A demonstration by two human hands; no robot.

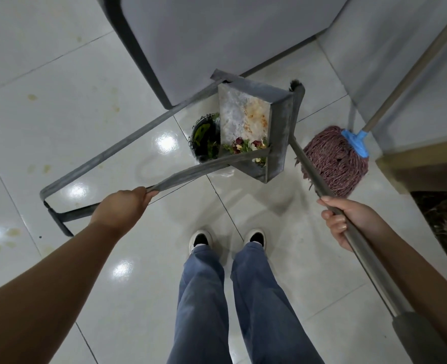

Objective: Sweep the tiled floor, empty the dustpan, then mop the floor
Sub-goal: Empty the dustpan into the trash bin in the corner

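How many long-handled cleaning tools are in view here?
3. The dustpan, tipped over the bin, held by the left hand; the broom, gripped by the right hand; the mop, leaning at the right. Others may lie outside the view.

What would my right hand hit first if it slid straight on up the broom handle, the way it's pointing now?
Going along the broom handle, the right hand would probably first meet the dustpan, whose side the handle passes. The mop lies just right of that line. Depth is unclear.
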